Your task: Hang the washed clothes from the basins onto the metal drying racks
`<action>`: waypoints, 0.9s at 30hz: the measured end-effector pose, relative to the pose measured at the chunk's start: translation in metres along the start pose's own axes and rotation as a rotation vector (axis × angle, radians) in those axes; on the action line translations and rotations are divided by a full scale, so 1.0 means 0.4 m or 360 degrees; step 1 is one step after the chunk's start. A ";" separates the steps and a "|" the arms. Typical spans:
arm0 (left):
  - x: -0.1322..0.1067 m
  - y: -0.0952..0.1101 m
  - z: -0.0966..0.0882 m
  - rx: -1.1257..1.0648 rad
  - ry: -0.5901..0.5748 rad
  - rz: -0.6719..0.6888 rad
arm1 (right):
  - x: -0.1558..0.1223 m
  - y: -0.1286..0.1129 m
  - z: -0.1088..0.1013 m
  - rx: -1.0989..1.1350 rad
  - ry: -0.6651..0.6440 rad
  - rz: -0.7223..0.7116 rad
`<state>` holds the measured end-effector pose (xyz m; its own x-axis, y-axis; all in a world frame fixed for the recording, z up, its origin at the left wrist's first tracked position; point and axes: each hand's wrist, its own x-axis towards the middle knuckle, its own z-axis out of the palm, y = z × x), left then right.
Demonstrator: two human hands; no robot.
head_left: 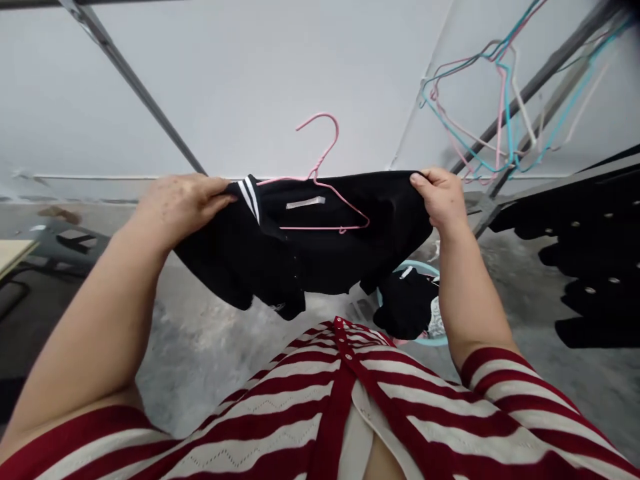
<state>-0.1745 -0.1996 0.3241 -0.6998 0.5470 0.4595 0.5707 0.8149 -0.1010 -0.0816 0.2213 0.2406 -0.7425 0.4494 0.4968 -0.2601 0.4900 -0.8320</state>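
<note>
A black garment (325,260) with two white stripes near its left side is stretched between my two hands. My left hand (185,203) pinches its upper left edge, beside the stripes. At the upper right corner, my right hand (440,197) grips the cloth between thumb and fingers. A pink wire hanger (327,150) sits at the garment's neckline, its hook pointing up above the cloth. The hanger's left arm goes behind the striped edge, while its right arm and bottom bar show against the black fabric. A pale label (305,203) is visible inside the neck.
Several pink, blue and white hangers (505,113) hang from a metal rail (545,80) at upper right. Black clothes with buttons (595,247) hang at far right. A light blue basin (433,341) holding clothes stands on the floor below. A table edge (15,257) shows at left.
</note>
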 end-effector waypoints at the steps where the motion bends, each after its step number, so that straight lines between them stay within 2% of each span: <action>1: -0.009 0.016 0.005 0.0147 0.0027 -0.0024 | 0.002 -0.023 -0.008 -0.0119 0.0032 -0.0093; 3: -0.026 0.048 0.007 0.0393 0.0046 -0.0094 | 0.008 -0.060 -0.019 -0.0348 0.0162 -0.0267; 5: -0.039 0.072 0.008 0.0462 0.0140 -0.0201 | 0.010 -0.082 -0.018 -0.0490 0.0266 -0.0357; 7: -0.045 0.084 0.015 0.0465 0.0247 -0.0261 | -0.005 -0.097 -0.002 -0.0535 0.0340 -0.0380; 10: -0.044 0.084 0.045 0.0376 0.0392 -0.0276 | -0.076 -0.124 0.049 -0.0471 0.0350 -0.0293; 12: -0.048 0.077 0.069 0.0227 0.0504 -0.0235 | -0.141 -0.143 0.084 -0.0367 0.0078 -0.0314; 14: -0.059 0.068 0.083 0.0084 0.0623 -0.0208 | -0.189 -0.155 0.100 -0.0220 -0.0657 -0.0554; 15: -0.068 0.064 0.086 0.0032 0.0673 -0.0210 | -0.200 -0.157 0.097 -0.0144 -0.0909 -0.0681; 16: -0.077 0.061 0.086 -0.0010 0.0710 -0.0222 | -0.201 -0.156 0.087 -0.0094 -0.1003 -0.0769; 17: -0.087 0.059 0.083 -0.0047 0.0736 -0.0240 | -0.193 -0.152 0.071 -0.0083 -0.0895 -0.0808; 19: -0.101 0.059 0.075 -0.0113 0.0749 -0.0273 | -0.158 -0.141 0.031 -0.0186 -0.0396 -0.0774; 20: -0.106 0.061 0.072 -0.0140 0.0747 -0.0283 | -0.136 -0.134 0.012 -0.0282 -0.0245 -0.0738; 21: -0.108 0.063 0.071 -0.0162 0.0745 -0.0289 | -0.116 -0.129 -0.002 -0.0380 -0.0246 -0.0711; 23: -0.108 0.065 0.073 -0.0203 0.0768 -0.0244 | -0.088 -0.120 -0.013 -0.0511 -0.0592 -0.0657; 25: -0.105 0.060 0.082 -0.0269 0.0835 -0.0099 | -0.081 -0.115 -0.005 -0.0534 -0.0977 -0.0569; 27: -0.105 0.047 0.090 -0.0402 0.0869 0.0092 | -0.092 -0.109 0.007 -0.0481 -0.1102 -0.0493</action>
<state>-0.1500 -0.2006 0.2711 -0.3809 0.3570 0.8529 0.7323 0.6797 0.0425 -0.0446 0.1811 0.2580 -0.9030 -0.2547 0.3459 -0.4121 0.7411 -0.5301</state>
